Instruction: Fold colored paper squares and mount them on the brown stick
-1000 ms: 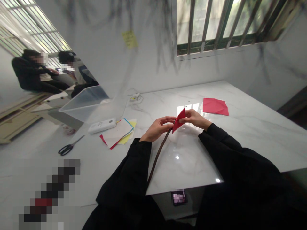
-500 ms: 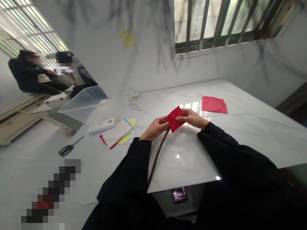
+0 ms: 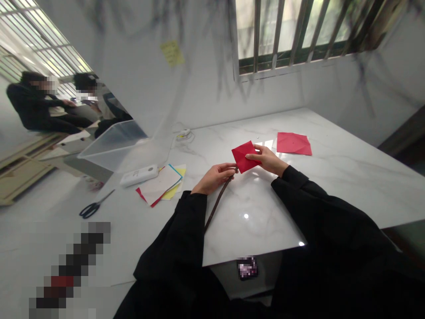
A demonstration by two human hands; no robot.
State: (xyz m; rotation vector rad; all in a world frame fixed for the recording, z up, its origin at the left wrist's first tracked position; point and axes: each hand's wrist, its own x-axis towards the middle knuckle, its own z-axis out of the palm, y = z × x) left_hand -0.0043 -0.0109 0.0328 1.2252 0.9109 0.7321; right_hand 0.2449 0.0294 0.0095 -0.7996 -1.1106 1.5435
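Above the table, a small red paper square (image 3: 243,155) is pinched between the thumb and fingers of my right hand (image 3: 271,161). Thin and brown, a stick (image 3: 218,202) slants up from the table's front edge. My left hand (image 3: 212,179) is closed around its upper end, just below the paper's lower left edge. Whether the stick's tip touches the paper I cannot tell. A larger sheet of red paper (image 3: 294,144) lies flat on the table beyond my right hand.
On the white marbled table (image 3: 345,177), a stack of coloured paper (image 3: 161,185) lies left of my hands, beside a white device (image 3: 139,176). Black-handled scissors (image 3: 91,209) lie further left. A clear plastic bin (image 3: 113,144) stands behind. Two people sit in the far left background.
The red paper square has turned and shifted slightly up and right with my right hand. More of the stick's upper end shows in my left hand.
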